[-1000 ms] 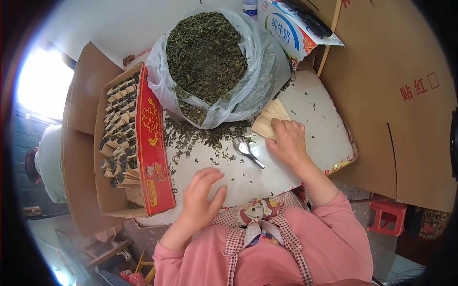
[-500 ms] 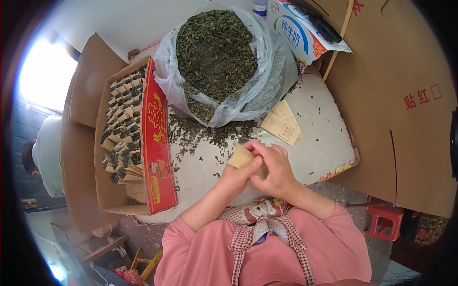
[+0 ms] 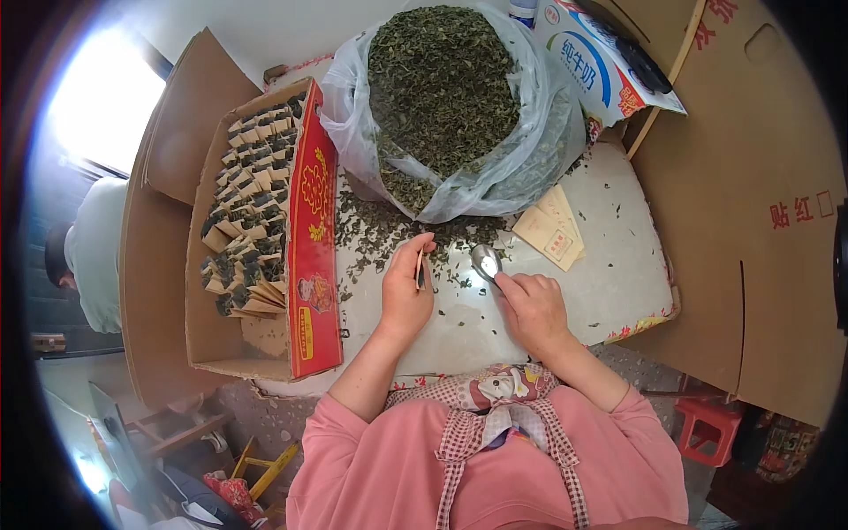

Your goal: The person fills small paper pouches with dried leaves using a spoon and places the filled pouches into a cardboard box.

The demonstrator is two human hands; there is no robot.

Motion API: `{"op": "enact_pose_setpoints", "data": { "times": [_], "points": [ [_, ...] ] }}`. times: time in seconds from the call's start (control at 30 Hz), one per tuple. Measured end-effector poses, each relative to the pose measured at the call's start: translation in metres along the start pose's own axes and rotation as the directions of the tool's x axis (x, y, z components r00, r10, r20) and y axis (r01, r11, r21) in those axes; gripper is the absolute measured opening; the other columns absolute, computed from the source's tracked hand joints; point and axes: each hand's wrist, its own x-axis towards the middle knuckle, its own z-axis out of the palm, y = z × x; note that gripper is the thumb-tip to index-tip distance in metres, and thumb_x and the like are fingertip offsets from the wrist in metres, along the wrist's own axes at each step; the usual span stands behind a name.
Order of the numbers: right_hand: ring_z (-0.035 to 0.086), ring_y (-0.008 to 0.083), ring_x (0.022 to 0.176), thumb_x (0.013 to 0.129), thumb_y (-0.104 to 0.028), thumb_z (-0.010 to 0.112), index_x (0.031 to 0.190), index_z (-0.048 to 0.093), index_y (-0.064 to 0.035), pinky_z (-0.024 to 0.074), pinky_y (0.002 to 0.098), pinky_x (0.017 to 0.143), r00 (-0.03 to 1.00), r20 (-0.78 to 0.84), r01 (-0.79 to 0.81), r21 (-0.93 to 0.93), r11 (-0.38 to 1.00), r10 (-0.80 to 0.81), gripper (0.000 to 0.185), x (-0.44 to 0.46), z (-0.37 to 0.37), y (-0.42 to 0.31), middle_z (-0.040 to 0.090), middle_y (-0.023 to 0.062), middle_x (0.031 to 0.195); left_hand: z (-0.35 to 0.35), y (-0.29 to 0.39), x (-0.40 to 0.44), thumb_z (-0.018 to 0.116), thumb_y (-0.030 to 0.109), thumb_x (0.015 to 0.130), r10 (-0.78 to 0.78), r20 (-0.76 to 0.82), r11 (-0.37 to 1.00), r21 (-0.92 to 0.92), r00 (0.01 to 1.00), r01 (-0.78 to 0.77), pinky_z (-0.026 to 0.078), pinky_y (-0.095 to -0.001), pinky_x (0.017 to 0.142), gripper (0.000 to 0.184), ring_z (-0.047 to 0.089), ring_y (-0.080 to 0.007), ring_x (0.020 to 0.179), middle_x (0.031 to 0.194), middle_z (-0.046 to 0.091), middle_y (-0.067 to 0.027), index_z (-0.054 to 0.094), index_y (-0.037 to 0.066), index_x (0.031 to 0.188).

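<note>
Head view: before the bag [image 3: 549, 124], a likely light, crushable packet [image 3: 420, 272] was finger-clamped by the left hand [image 3: 405, 296], a likely stiff spoon [image 3: 485, 261] handle-clamped by the right hand [image 3: 537, 311].

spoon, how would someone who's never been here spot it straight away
Find the big translucent plastic bag of dried leaves. Below it in view, over the pale tabletop, is the person's right hand. It holds the spoon, shiny silver metal, unlike the flat tan packets nearby.

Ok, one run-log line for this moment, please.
left hand: holds paper packet | right hand: touches spoon | green leaves: in open plastic bag
</note>
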Motion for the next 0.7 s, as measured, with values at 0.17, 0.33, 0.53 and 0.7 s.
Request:
{"op": "enact_pose_setpoints", "data": {
  "times": [0.17,0.33,0.53,0.7],
  "points": [
    [0.061,0.0240,0.071,0.076,-0.005,0.070,0.094,0.068,-0.0064,0.0470,0.0359,0.066,0.995,-0.086,-0.029,0.224,0.974,0.050,0.018,-0.003,0.006,0.005,0.063,0.0073,0.076,0.004,-0.011,0.000,0.053,-0.008,0.086,0.047,-0.045,0.997,0.065,0.998,-0.044,0.046,-0.0318,0.089,0.033,0.060,-0.0241,0.101,0.107,0.061,-0.0127,0.055,0.003,0.118],
    [0.063,0.0158,0.074,0.084,-0.004,0.067,0.093,0.066,-0.0033,0.0503,0.0317,0.066,0.934,0.086,-0.306,0.698,0.647,0.348,0.009,0.005,-0.018,-0.004,0.068,0.0083,0.084,0.006,-0.014,0.001,0.058,-0.006,0.083,0.098,-0.058,0.987,0.137,0.993,-0.089,0.047,-0.0331,0.088,0.033,0.060,-0.0288,0.100,0.107,0.060,-0.0150,0.056,0.002,0.115],
    [0.061,0.0134,0.070,0.093,-0.013,0.062,0.097,0.062,0.0005,0.0497,0.0273,0.066,0.851,0.354,-0.391,0.920,0.019,0.389,0.014,0.016,-0.035,-0.008,0.067,0.0100,0.080,0.010,-0.020,0.001,0.059,-0.016,0.066,0.132,-0.077,0.983,0.137,0.988,-0.120,0.046,-0.0370,0.090,0.055,0.056,-0.0344,0.106,0.112,0.057,-0.0151,0.054,0.005,0.116],
    [0.060,0.0146,0.061,0.094,-0.016,0.058,0.097,0.060,-0.0012,0.0505,0.0272,0.061,0.787,0.487,-0.381,0.867,-0.322,0.378,0.015,0.022,-0.028,-0.013,0.066,0.0110,0.075,0.012,-0.024,0.000,0.061,-0.015,0.064,0.195,-0.096,0.969,0.172,0.976,-0.177,0.043,-0.0397,0.092,0.056,0.055,-0.0342,0.107,0.112,0.057,-0.0151,0.054,0.005,0.116]
  ]
}}
